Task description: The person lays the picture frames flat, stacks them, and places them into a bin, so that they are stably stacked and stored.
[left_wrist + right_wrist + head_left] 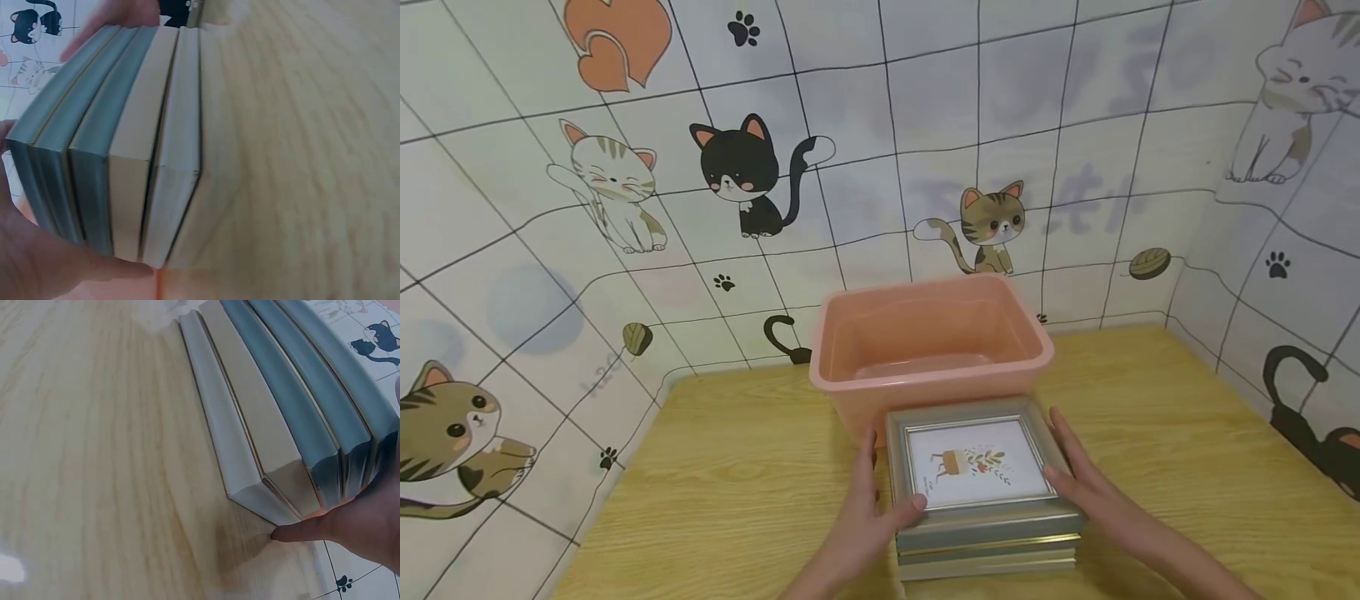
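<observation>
A stack of several picture frames (pixel 977 467) lies on the table just in front of a pink plastic tub (pixel 925 385). The top frame shows a small plant drawing behind a greenish-grey border. Along the stack's left side, my left hand (pixel 868 525) holds it, thumb over the top frame's near corner. On the opposite side my right hand (pixel 1097 492) grips the stack, thumb on the top frame's right border. Both wrist views show green-grey frame edges (pixel 90 119) above cream and white ones (pixel 228 419). Some fingers are hidden behind the stack.
The light wood-grain table (pixel 730 483) extends to both sides of the stack. Behind and beside it rise walls (pixel 865 108) covered in cat-print tiles. The tub stands near the back wall, its inside bare where visible.
</observation>
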Available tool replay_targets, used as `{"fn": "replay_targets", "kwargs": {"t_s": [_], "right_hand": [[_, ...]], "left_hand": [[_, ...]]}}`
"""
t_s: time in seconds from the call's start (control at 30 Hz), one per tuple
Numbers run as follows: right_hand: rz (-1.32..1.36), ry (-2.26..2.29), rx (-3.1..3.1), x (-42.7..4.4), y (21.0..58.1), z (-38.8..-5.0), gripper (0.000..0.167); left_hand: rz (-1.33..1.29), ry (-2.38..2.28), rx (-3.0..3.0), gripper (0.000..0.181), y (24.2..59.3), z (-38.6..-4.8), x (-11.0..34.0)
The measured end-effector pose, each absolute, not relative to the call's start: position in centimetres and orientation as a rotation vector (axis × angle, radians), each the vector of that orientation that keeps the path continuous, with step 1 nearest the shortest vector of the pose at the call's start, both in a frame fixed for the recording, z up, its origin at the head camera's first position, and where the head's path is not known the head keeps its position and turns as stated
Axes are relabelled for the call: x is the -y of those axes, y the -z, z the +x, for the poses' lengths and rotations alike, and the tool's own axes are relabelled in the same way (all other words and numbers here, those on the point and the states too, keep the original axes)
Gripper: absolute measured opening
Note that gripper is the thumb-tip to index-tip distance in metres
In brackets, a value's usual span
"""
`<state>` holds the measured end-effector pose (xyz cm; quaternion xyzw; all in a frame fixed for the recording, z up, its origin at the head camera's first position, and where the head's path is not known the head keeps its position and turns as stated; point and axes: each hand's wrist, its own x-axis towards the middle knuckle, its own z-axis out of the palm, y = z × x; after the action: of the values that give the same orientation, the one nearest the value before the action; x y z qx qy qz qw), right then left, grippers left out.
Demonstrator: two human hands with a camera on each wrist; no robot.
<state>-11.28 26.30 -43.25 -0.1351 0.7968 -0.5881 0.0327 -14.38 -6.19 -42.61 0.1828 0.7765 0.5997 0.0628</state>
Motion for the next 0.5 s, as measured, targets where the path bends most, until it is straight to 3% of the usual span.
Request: {"fn": "replay_targets", "kwargs": {"t_s": [0.17,0.5], "right_hand": [[-0.370,1.781,-2.357,-26.4,43.0,-11.7,0.079],[-0.437,1.928,-2.275,-26.5,43.8,-12.1,0.086]], "left_hand": [[0.678,-1.887,-2.215,0.108,43.6,-14.7,5.8],[0.676,-1.870,-2.142,0.103,44.1,-14.8,5.3]]}}
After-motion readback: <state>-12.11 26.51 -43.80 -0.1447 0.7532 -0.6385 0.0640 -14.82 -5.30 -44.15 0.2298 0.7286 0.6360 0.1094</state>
